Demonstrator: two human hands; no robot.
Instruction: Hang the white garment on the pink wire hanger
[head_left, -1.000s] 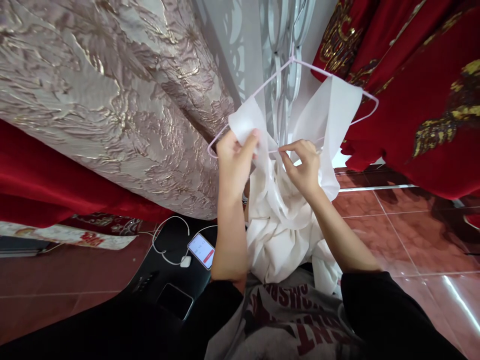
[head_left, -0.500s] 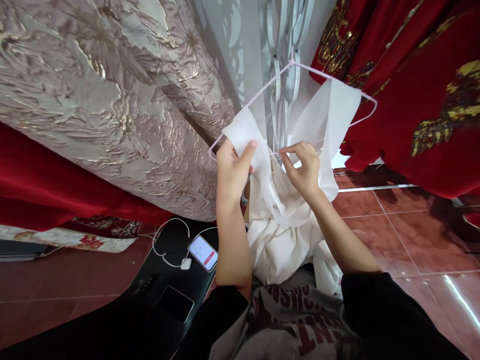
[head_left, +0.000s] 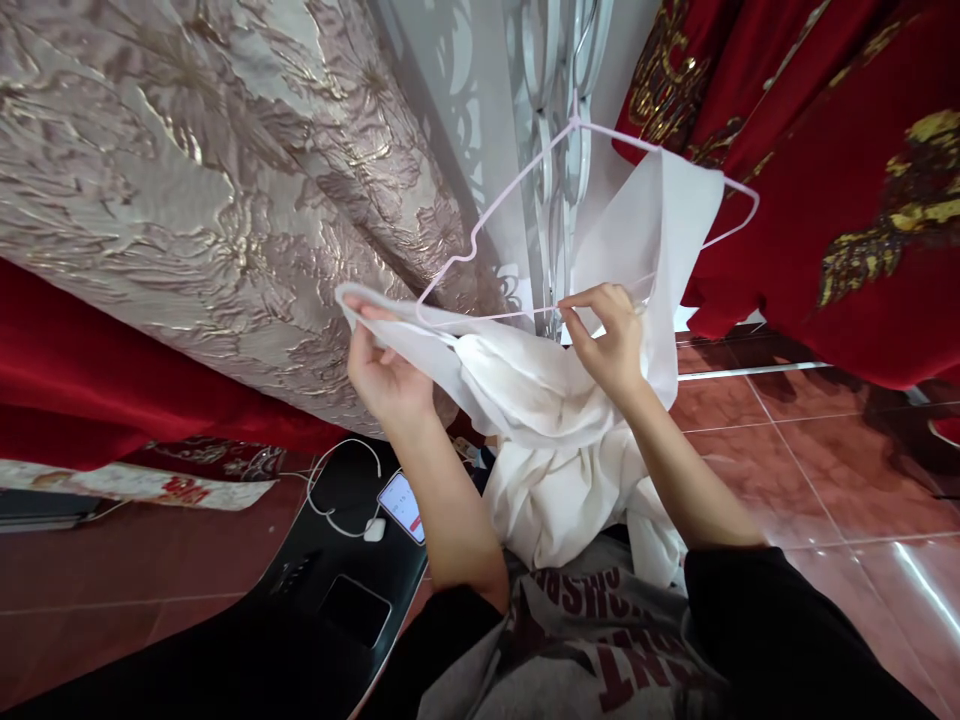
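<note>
A pale pink hanger hangs in front of me. A sheer white garment has one shoulder draped over the hanger's right arm. Its other shoulder is off the hanger, stretched out to the left by my left hand, whose fingers are partly behind the thin cloth. The hanger's left arm is bare, with its notch showing. My right hand pinches the hanger's bottom bar near its middle, thumb against forefinger. Below, the garment's cream folds gather over my lap.
A shiny embossed pink cloth hangs at left, with red cloth below it. Red cloth with gold trim hangs at right. On a black bench lie a lit phone, a dark phone-like slab and a white cable.
My left hand has moved left, drawing the garment's left shoulder off the hanger's left arm and stretching the neckline wide. The right hand keeps its pinch on the bottom bar.
</note>
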